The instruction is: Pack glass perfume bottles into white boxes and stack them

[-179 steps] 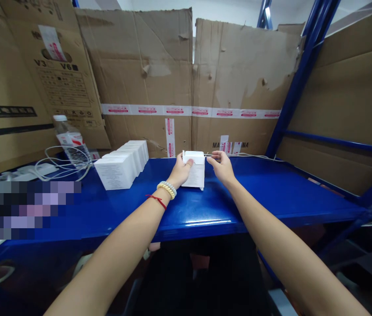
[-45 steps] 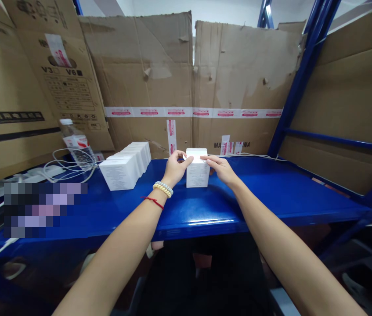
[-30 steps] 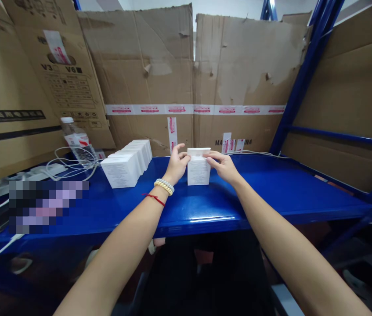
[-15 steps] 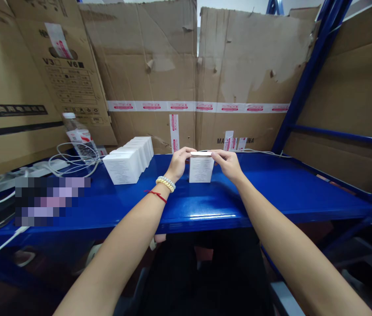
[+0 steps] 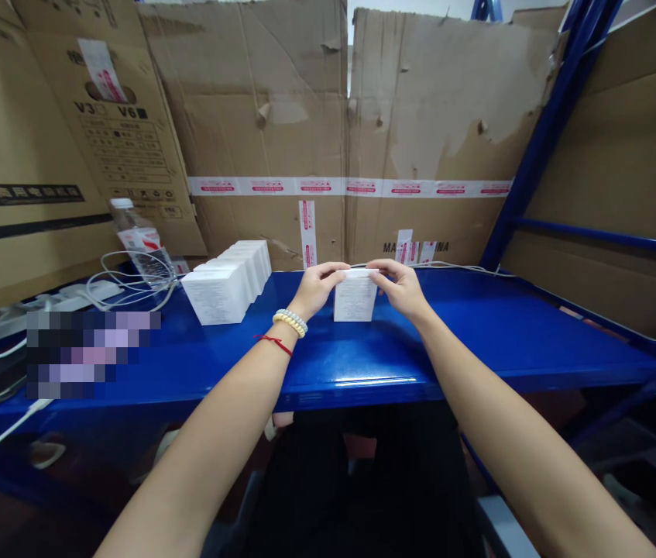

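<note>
A small white box (image 5: 354, 301) with fine print on its front stands upright on the blue shelf top (image 5: 449, 325). My left hand (image 5: 317, 288) closes on the box's upper left corner, thumb on the front edge and fingers behind. On the upper right corner my right hand (image 5: 398, 285) grips in the same way, its thumb at the top edge of the front. The top flap lies nearly level with the box's edge between both hands. Left of them stands a row of similar white boxes (image 5: 217, 297), several deep.
At the left are a plastic bottle (image 5: 145, 244), a coiled white cable (image 5: 101, 291), a power strip (image 5: 80, 298) and a blurred-out object (image 5: 92, 349). Cardboard sheets (image 5: 263, 139) wall the back. A blue metal post (image 5: 542, 147) rises at the right.
The box's top flap has come down from a slightly raised position. Both thumbs have moved inward onto the top front edge. The row of boxes stays put.
</note>
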`<action>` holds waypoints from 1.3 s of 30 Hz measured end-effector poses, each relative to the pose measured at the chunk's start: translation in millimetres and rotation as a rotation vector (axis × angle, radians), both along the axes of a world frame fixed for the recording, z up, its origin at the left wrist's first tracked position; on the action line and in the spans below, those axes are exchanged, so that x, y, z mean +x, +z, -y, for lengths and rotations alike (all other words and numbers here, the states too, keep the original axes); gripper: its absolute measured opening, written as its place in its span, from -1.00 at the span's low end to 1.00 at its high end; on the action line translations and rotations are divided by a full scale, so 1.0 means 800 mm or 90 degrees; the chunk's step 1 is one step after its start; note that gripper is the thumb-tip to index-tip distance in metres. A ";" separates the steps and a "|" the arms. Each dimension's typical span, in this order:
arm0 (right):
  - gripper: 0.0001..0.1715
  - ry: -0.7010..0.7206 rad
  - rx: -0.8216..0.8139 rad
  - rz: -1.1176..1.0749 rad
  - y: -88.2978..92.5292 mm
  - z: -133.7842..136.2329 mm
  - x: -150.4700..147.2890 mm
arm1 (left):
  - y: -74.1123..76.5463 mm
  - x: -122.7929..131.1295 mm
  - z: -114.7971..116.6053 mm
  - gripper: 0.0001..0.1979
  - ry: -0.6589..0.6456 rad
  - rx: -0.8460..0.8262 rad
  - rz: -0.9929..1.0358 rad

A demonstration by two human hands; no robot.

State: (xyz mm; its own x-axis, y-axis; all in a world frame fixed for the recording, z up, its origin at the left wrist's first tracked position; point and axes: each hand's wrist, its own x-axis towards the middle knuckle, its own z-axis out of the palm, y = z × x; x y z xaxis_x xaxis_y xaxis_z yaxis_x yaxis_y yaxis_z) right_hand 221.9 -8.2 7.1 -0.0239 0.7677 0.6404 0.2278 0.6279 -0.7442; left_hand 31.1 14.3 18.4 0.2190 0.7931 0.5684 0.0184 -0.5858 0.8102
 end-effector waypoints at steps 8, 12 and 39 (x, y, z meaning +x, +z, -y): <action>-0.62 -0.016 -0.002 0.072 -0.002 0.001 0.003 | -0.011 -0.005 -0.002 -0.74 0.033 0.132 -0.115; -0.59 0.007 -0.006 0.095 -0.003 -0.001 0.001 | -0.013 -0.005 -0.002 -0.72 0.058 0.188 -0.166; -0.26 0.005 -0.063 0.229 -0.016 -0.002 0.003 | -0.011 -0.021 -0.007 -0.43 -0.045 0.067 -0.288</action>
